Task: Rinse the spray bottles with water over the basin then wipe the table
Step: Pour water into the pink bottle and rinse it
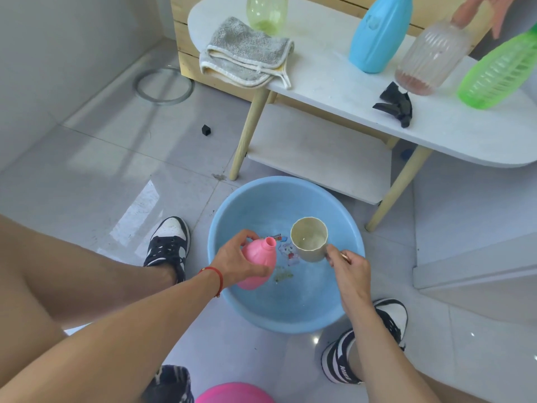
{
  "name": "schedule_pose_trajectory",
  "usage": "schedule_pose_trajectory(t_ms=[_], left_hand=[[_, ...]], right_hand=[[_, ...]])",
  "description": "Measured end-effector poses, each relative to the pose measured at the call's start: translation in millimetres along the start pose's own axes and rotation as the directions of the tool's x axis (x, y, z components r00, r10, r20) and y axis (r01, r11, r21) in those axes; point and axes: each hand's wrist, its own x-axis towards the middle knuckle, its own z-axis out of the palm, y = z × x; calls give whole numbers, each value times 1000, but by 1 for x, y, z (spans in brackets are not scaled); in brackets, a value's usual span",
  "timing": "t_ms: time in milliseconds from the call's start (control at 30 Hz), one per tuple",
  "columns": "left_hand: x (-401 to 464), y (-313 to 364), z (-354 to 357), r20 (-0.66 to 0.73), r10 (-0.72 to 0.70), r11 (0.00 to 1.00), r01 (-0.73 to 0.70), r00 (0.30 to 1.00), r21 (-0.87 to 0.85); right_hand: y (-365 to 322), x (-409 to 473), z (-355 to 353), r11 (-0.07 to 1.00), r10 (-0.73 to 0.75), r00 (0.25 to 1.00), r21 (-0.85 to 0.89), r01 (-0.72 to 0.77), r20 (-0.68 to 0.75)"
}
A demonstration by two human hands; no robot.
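One bottle was being dealt with at this point: the pink spray bottle (260, 264), sprayer head off, was held over the blue basin (229, 298). It was gripped round its body by the left hand (238, 264), fingers curled tight around it. Its long axis was tilted, base down toward the lower left, open neck pointed up and to the right, straight at the cup (309, 239). That beige cup was pinched by its handle in the right hand (350, 271), roughly level, with a little water seen in the bottom. No pour could be made out yet, so this looked like the start of a rinse, though that's only a guess.

Some water and a few specks were seen lying in the basin already.

Plenty seemed left to do. Four more bottles were lined up on the white table (334, 88): a yellow-green bottle (266, 16), a blue bottle (377, 36), a clear ribbed bottle (430, 59) and a green bottle (497, 77). Whether any had been rinsed couldn't be told. A black sprayer head (396, 106) was lying loose beside them. The grey cloth (247, 53) was sat folded on the table corner, so the wipe-down looked not yet started.
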Motion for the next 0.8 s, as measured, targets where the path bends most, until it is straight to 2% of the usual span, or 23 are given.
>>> schedule_pose_trajectory(t_ms=[200,633,800], left_hand=[[1,2,4,4,4,1000,-4,1000,22],[0,8,5,-24,37,998,-36,999,46],[1,6,7,-47,38,996,-34,998,79]], right_hand=[[-34,-18,-13,995,-103,989,-2,103,-105],[-53,-40,-11,960,-277,960,-58,274,-49],[-57,-43,-7,917,-382,924,-142,373,-37]])
